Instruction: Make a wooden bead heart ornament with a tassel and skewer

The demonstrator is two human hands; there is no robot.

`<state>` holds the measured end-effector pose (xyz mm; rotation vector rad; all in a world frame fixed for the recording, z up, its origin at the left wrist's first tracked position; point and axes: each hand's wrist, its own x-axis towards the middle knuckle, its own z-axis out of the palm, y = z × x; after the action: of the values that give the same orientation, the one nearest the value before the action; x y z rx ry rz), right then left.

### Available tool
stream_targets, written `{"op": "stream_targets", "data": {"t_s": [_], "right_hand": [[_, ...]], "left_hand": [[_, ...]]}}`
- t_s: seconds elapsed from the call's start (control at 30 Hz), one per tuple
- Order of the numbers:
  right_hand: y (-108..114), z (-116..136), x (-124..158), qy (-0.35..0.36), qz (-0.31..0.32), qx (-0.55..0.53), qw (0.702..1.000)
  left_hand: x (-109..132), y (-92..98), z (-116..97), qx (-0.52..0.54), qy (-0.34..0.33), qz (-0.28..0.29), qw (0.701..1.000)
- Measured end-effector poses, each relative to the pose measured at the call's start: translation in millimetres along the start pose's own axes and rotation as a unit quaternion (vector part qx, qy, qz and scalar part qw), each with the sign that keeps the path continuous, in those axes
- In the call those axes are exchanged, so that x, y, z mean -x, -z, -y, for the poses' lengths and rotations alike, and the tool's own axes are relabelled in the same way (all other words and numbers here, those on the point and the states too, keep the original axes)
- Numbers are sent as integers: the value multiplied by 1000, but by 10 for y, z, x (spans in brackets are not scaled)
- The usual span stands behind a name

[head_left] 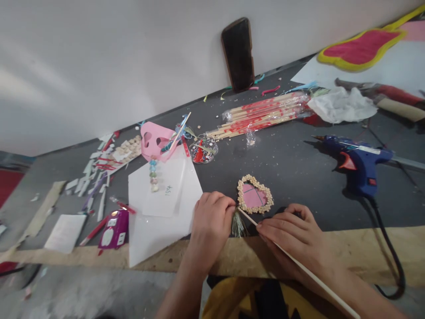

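Note:
A heart-shaped ornament (255, 195) lies on the dark tabletop, its pink centre bordered by small pale bead-like pieces. At its lower left corner is a green-grey tassel (237, 226). My left hand (214, 217) pinches that corner; the fingertips partly hide what they grip. A thin wooden stick (312, 273) runs through my right hand (292, 235), whose fingers are closed around it. Its tip meets the ornament's corner beside my left fingertips. To the right lies a blue hot glue gun (360, 155) with a red-orange trigger.
Wrapped chopsticks (262, 115) lie behind the ornament. A phone (238, 55) leans against the wall. White paper (142, 226), a pink cut-out (154, 141), a purple box (114, 228) and scraps cover the left. Pliers (385, 91) lie far right; the glue gun's cord (385, 243) hangs over the wooden edge.

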<state>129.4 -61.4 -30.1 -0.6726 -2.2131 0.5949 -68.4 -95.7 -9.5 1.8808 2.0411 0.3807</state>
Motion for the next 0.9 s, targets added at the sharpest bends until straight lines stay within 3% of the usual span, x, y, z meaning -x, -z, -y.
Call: {"op": "stream_targets", "data": {"t_s": [0.43,0.9], "right_hand": [[28,5,1,24,19,3,1000],[28,17,-12,46,43,48,997]], "left_hand": [[-74,55,-112,-98,-7,39,994],[37,-15,-98,-34,3,-23,999]]}}
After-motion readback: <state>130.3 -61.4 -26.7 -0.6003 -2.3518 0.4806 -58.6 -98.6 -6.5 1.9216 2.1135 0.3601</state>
